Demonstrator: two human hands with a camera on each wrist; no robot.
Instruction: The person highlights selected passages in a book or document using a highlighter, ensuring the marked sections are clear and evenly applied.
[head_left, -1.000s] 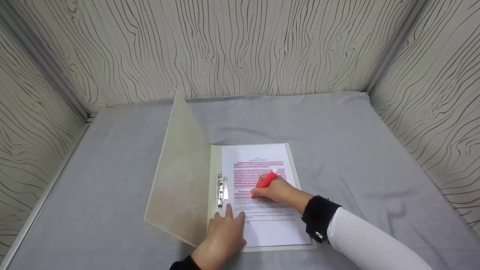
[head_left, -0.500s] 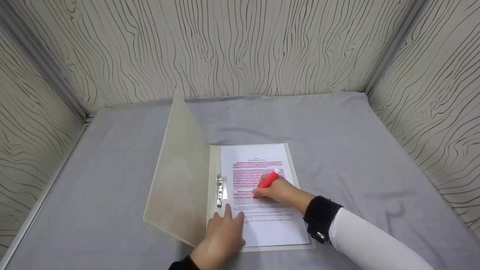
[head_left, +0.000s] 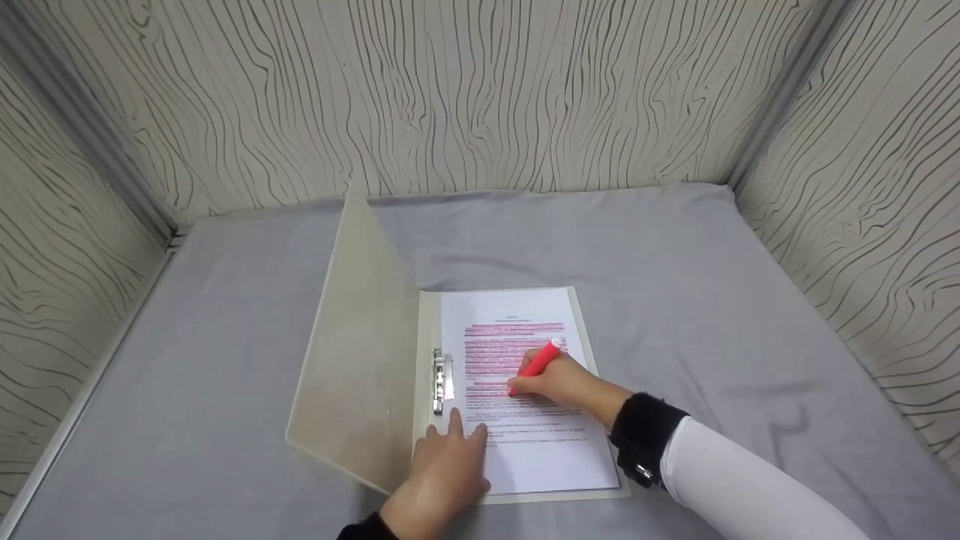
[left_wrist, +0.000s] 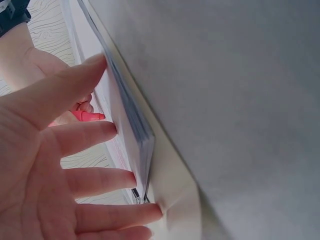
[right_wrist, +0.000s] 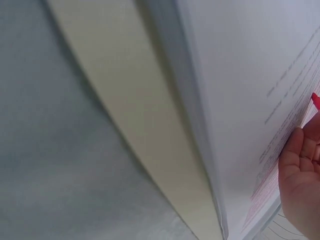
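In the head view a cream ring folder lies with its cover standing up at the left. A thick stack of printed paper rests in it beside the metal clip. Several lines at the top carry pink highlighting. My right hand pinches a pink highlighter, its tip down on a line of text mid-page. Spread over the lower left of the page, my left hand presses with straight fingers; in the left wrist view its thumb touches the sheet near the stack's edge.
A grey cloth covers the table under the folder. Wood-patterned panels rise at the back and both sides. The upright folder cover stands just left of my left hand.
The highlighter tip has slid a little to the right along a line, with my right hand. My left hand stays in place on the page.
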